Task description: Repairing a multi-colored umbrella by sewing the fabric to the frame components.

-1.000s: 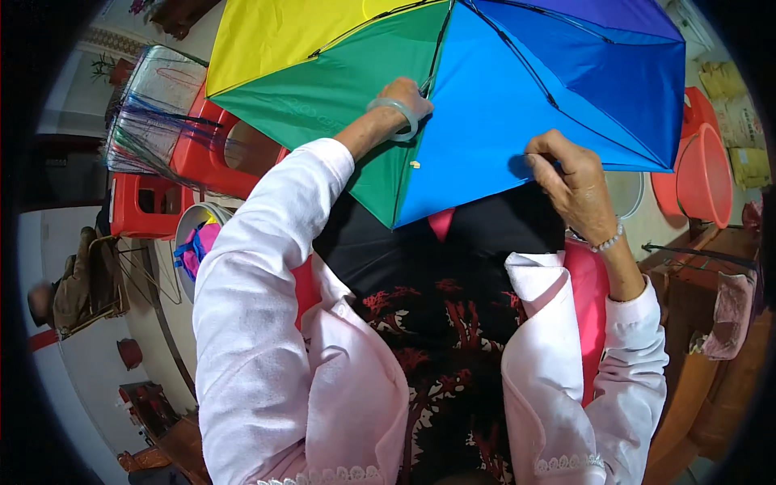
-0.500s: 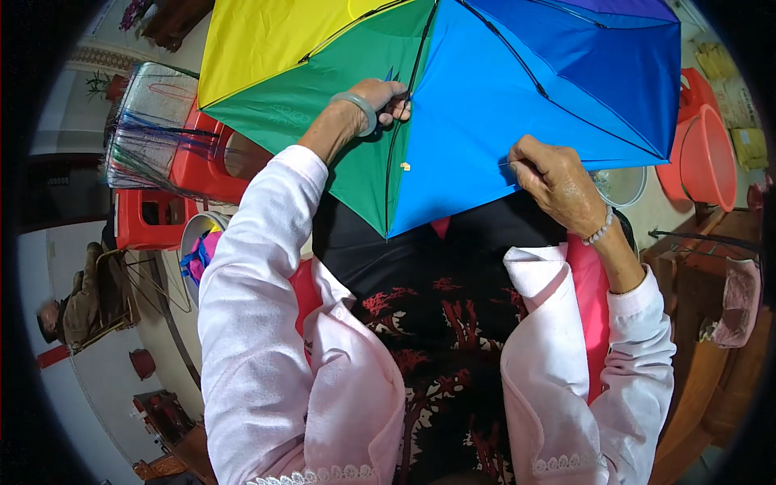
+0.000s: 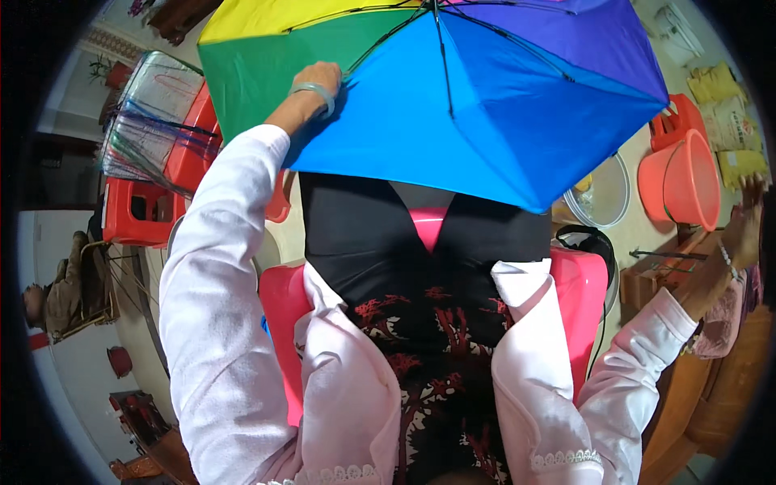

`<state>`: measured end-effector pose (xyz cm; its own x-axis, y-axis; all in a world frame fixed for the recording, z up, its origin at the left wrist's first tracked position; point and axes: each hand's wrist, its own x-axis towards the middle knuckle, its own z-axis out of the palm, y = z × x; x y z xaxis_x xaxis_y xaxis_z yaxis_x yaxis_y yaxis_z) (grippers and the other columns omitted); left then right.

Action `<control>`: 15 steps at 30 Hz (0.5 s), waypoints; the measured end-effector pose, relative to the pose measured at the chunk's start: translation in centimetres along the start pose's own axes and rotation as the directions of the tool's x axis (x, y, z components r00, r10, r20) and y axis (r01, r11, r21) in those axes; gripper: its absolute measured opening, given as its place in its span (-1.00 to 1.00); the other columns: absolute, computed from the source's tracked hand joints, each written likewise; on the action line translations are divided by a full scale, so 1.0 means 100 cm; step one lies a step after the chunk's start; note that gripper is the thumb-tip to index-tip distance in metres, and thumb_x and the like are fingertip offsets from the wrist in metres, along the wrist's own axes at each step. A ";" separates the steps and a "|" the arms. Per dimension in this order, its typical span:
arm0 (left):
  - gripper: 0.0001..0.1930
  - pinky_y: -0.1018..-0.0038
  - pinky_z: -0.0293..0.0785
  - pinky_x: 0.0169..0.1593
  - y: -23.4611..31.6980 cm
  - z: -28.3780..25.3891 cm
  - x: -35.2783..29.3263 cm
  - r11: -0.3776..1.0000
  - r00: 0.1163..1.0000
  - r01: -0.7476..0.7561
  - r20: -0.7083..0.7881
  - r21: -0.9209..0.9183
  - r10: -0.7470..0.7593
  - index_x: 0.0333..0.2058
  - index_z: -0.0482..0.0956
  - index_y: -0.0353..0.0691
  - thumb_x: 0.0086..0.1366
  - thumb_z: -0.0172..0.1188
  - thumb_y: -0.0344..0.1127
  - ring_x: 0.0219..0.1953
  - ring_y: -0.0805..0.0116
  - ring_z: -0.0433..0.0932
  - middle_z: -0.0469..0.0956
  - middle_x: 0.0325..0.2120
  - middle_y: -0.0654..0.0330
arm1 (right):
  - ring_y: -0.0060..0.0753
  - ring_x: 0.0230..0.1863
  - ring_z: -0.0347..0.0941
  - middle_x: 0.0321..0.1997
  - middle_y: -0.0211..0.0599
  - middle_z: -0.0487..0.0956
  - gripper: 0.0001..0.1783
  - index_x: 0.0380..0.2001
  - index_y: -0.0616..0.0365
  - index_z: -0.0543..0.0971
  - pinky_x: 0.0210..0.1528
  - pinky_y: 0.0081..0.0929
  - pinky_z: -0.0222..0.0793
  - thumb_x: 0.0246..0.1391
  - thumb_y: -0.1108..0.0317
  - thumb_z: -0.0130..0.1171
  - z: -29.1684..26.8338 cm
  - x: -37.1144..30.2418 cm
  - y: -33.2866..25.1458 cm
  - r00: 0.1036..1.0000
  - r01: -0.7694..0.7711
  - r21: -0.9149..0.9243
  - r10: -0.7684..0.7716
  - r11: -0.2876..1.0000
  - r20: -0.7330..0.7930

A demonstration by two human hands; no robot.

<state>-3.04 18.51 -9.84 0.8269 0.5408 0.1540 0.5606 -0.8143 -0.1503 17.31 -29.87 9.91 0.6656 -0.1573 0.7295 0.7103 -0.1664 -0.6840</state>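
Observation:
An opened umbrella (image 3: pixel 388 121) lies inside up across my lap, with yellow, green, blue and purple panels and thin black ribs. My left hand (image 3: pixel 322 78), a bangle on its wrist, is closed on the umbrella's cloth and rib at the seam between green and blue. Its fingertips are partly hidden. Far to the right, well away from the umbrella, my right hand (image 3: pixel 742 222) is raised beside the wooden furniture. Dim and smeared at the picture's rim, its fingers point upward; whether they pinch anything does not show.
Red stools (image 3: pixel 141 212) and a clear box (image 3: pixel 153 105) with dark strands over it stand at left. A coral bucket (image 3: pixel 687 182), a metal basin (image 3: pixel 608 194) and yellow sacks (image 3: pixel 740 168) are at right. I sit on a pink stool (image 3: pixel 578 303). Someone sits far left (image 3: pixel 65 283).
My right hand has swung from the blue panel's edge, where it pinched something thin, out to the far right. The umbrella has turned and shifted; my left hand has moved left and up.

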 end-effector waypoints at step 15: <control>-0.61 0.31 0.45 -0.28 0.111 -0.016 -0.025 0.841 0.906 0.176 0.417 -0.512 0.064 -0.50 0.55 -0.32 -0.13 0.25 -0.05 -0.39 0.05 0.53 0.54 -0.45 -0.04 | -0.42 -0.32 0.45 -0.37 -0.21 0.54 -0.79 -0.32 0.19 0.51 -0.25 -0.55 0.29 0.07 0.29 0.01 0.056 -0.027 0.162 0.884 0.166 -0.516 0.106 0.840 0.456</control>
<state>1.04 7.78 -10.32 0.8040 0.5259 -0.2776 0.5944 -0.6973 0.4006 28.33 -26.68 -3.16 0.7676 0.2877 0.5728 0.5892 -0.6685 -0.4538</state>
